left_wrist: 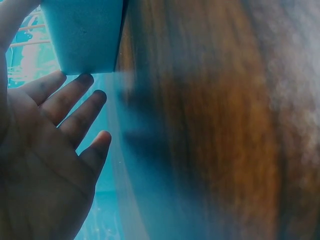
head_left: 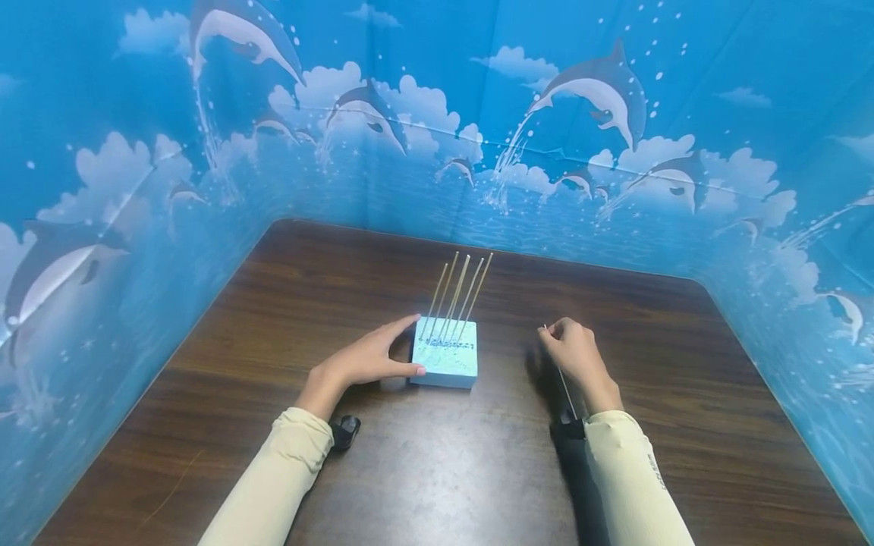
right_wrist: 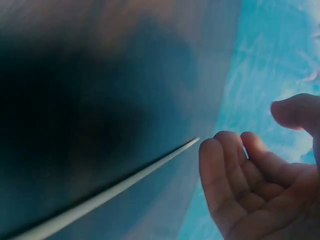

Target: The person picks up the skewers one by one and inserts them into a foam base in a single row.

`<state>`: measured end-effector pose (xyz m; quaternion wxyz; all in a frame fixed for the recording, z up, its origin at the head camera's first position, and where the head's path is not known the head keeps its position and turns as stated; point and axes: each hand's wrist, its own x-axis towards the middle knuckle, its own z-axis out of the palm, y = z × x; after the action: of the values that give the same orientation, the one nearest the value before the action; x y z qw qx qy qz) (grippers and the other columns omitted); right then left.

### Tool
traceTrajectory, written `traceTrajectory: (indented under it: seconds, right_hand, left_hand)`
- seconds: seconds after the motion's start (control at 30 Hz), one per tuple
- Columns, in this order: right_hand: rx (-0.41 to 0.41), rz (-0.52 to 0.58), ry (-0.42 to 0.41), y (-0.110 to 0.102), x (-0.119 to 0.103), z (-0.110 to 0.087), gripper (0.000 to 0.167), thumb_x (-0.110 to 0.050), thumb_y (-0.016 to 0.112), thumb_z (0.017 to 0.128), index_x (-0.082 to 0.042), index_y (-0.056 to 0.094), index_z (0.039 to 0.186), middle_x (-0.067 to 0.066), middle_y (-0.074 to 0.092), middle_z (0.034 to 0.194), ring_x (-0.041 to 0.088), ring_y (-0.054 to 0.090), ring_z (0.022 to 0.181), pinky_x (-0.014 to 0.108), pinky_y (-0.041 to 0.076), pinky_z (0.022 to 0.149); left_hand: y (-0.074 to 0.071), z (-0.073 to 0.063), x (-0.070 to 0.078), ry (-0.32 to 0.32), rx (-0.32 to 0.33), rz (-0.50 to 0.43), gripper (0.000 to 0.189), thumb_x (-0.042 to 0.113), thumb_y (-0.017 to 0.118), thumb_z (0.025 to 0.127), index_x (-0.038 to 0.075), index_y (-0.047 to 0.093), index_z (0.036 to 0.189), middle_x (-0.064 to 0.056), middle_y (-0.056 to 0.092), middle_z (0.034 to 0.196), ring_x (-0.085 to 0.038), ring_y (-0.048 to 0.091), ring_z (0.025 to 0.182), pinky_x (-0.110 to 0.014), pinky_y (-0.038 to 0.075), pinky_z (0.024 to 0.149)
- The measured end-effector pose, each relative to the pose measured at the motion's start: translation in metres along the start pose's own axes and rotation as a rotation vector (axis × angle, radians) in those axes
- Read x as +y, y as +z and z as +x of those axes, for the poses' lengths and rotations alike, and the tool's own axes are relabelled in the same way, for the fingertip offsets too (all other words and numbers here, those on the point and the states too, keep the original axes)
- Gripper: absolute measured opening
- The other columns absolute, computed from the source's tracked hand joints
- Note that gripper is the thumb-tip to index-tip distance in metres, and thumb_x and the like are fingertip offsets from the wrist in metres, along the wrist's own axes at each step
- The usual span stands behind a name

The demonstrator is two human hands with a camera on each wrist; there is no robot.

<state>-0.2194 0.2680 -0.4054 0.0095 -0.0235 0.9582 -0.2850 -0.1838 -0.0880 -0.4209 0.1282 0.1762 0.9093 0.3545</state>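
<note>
A pale blue-green foam block sits on the table, with several thin wooden sticks standing tilted in it. My left hand holds its left side between thumb and index finger; the other fingers spread beside it in the left wrist view. To the right, my right hand hovers over the table with fingers bent loosely and the thumb apart. A single pale stick lies on the table beside its fingertips, and the right wrist view shows nothing between thumb and fingers.
The dark wooden table has rounded far corners. A blue curtain printed with dolphins surrounds its back and sides. Black wrist straps show at the cuffs of both pale sleeves.
</note>
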Motion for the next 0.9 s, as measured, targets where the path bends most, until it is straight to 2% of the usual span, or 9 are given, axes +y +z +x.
traceTrajectory:
  seconds: [0.03,0.13,0.23,0.3,0.4,0.57,0.67,0.73,0.9]
  right_hand:
    - [-0.014,-0.018,0.013,0.000,0.005,0.000,0.032,-0.030,0.053,0.100,0.001,0.060,0.099,0.012,0.061,0.085,0.021,0.051,0.067,0.034,0.045,0.060]
    - [-0.067,-0.060,0.046,0.000,0.019,-0.001,0.035,-0.032,0.056,0.098,-0.006,0.056,0.074,0.002,0.049,0.063,0.015,0.040,0.054,0.029,0.037,0.051]
    - [-0.109,-0.087,0.068,0.001,0.026,-0.003,0.044,-0.033,0.059,0.096,-0.012,0.049,0.059,-0.005,0.036,0.051,0.011,0.031,0.048,0.027,0.032,0.046]
    - [-0.126,-0.093,0.073,0.001,0.029,-0.004,0.045,-0.030,0.060,0.096,-0.012,0.051,0.057,-0.006,0.034,0.049,0.010,0.030,0.046,0.027,0.031,0.045]
    - [-0.137,-0.102,0.070,0.001,0.030,-0.005,0.039,-0.023,0.057,0.098,-0.009,0.058,0.062,-0.004,0.039,0.051,0.012,0.034,0.047,0.028,0.034,0.046]
    - [-0.144,-0.108,0.065,0.001,0.027,-0.004,0.039,-0.017,0.052,0.096,-0.011,0.052,0.058,-0.004,0.035,0.049,0.012,0.032,0.045,0.028,0.034,0.045]
    - [-0.097,-0.089,0.057,-0.001,0.022,-0.005,0.037,-0.016,0.052,0.093,-0.012,0.048,0.056,-0.005,0.032,0.048,0.012,0.029,0.045,0.028,0.033,0.046]
    - [-0.030,-0.065,0.035,-0.004,0.014,-0.005,0.032,-0.015,0.052,0.091,-0.010,0.051,0.059,-0.004,0.035,0.049,0.012,0.032,0.046,0.027,0.034,0.047]
    - [0.187,0.031,-0.099,-0.016,-0.022,-0.003,0.015,-0.014,0.054,0.087,-0.005,0.064,0.080,0.004,0.060,0.066,0.015,0.045,0.054,0.028,0.041,0.052]
  left_hand:
    - [0.000,0.000,0.000,-0.001,0.000,0.001,0.103,0.060,0.073,0.080,0.023,0.019,0.160,-0.007,0.021,0.165,-0.030,0.021,0.151,-0.057,0.024,0.119]
    - [0.000,0.000,-0.001,0.000,-0.002,0.001,0.103,0.060,0.073,0.080,0.023,0.019,0.160,-0.006,0.020,0.165,-0.030,0.021,0.151,-0.057,0.024,0.119]
    - [0.000,-0.001,0.000,0.003,-0.003,-0.005,0.103,0.059,0.073,0.081,0.022,0.019,0.160,-0.007,0.020,0.165,-0.030,0.021,0.151,-0.056,0.024,0.119]
    - [0.000,-0.002,0.000,0.005,-0.004,-0.007,0.103,0.059,0.073,0.081,0.022,0.019,0.160,-0.006,0.020,0.165,-0.030,0.021,0.151,-0.056,0.024,0.119]
    - [0.000,-0.001,0.000,0.008,-0.004,-0.010,0.103,0.059,0.073,0.081,0.022,0.018,0.160,-0.006,0.020,0.165,-0.029,0.020,0.151,-0.056,0.024,0.119]
    - [0.000,-0.001,0.001,0.009,-0.001,-0.009,0.103,0.059,0.073,0.081,0.022,0.019,0.160,-0.006,0.020,0.165,-0.029,0.021,0.151,-0.056,0.023,0.119]
    - [0.001,-0.002,0.001,0.013,-0.006,-0.006,0.102,0.059,0.072,0.081,0.021,0.019,0.160,-0.006,0.020,0.165,-0.030,0.021,0.151,-0.057,0.024,0.119]
    - [0.002,-0.002,0.002,0.016,-0.008,-0.011,0.102,0.059,0.072,0.082,0.021,0.019,0.160,-0.006,0.021,0.165,-0.031,0.021,0.150,-0.057,0.024,0.119]
    - [0.001,-0.004,0.002,0.010,0.004,-0.017,0.101,0.058,0.073,0.081,0.023,0.019,0.160,-0.006,0.021,0.165,-0.030,0.021,0.150,-0.057,0.024,0.119]
